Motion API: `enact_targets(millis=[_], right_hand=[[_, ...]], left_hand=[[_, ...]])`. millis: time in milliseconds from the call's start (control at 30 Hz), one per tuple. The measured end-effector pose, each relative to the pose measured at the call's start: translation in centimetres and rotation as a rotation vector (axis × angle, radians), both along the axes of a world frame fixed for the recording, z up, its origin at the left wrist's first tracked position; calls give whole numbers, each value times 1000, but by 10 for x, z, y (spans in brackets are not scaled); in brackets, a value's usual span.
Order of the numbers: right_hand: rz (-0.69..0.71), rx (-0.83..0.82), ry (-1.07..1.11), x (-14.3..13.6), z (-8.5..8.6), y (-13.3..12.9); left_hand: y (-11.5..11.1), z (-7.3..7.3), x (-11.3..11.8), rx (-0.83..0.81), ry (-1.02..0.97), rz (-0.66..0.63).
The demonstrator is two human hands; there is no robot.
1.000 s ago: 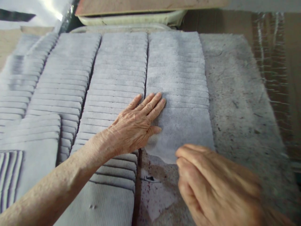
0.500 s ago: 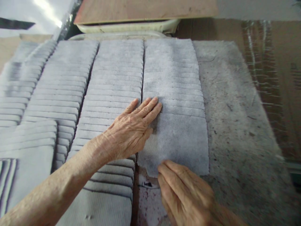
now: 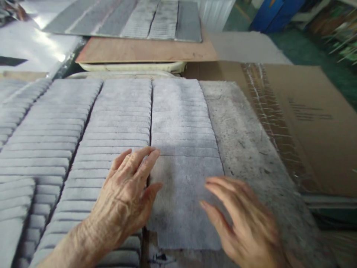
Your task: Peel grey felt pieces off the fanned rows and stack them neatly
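Grey fabric pieces overlap like shingles in several long columns. At the near end of the right-hand column lies a rectangular grey fabric piece [image 3: 186, 201], flat, its whole face showing. My left hand [image 3: 131, 186] is open, fingertips at this piece's left edge and its palm over the neighbouring column [image 3: 111, 147]. Over the right edge of the same piece is my right hand [image 3: 240, 216], slightly blurred. Its thumb and fingers are apart with nothing between them; whether the fingertips touch the fabric I cannot tell.
A speckled grey board [image 3: 237, 123] lies under the columns. To its right is a taped cardboard sheet [image 3: 312, 141]. Behind stand a wooden board [image 3: 145, 50] on a pale tray [image 3: 134, 67] and a panel holding more grey strips [image 3: 189, 22]. A smaller fabric stack [image 3: 16, 197] sits lower left.
The view has tilted up, showing more background. My right hand has left the piece's near edge, opened, and moved to its right edge. My left hand has drawn back toward the piece's left edge.
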State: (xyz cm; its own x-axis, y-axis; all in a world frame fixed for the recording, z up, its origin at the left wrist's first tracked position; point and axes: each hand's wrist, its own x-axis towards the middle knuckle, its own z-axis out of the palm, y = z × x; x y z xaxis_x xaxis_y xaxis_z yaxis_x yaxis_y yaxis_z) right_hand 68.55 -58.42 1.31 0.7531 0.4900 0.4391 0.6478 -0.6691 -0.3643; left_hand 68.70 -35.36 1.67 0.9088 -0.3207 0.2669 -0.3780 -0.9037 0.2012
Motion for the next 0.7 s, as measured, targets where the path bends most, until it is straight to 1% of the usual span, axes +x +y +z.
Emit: enact_targets(millis=[33,100,167,233,367,467,533,633,700], right_hand=[[-41,-43,-29,10,2,-4],[-54,-118,-25,29,5,-9],[-38,-162,46,43,7,-11],[-56,-197,129,52,7,-11],[-177,-250,268,59,9,-10],[-180,-242,321,63,11,-8],[-170,-240,379,65,13,-6],[-209,-259,454,66,16,-4],[-242,-279,465,65,18,-3]], left_hand=[[-1,0,-2,16,7,24],[-4,2,-5,68,51,60],[-8,4,-3,95,102,88],[-11,7,1,80,149,109],[-12,13,11,43,251,168],[-13,17,18,39,294,192],[-14,19,21,35,319,185],[-16,18,24,2,341,158],[-16,15,23,-40,353,175]])
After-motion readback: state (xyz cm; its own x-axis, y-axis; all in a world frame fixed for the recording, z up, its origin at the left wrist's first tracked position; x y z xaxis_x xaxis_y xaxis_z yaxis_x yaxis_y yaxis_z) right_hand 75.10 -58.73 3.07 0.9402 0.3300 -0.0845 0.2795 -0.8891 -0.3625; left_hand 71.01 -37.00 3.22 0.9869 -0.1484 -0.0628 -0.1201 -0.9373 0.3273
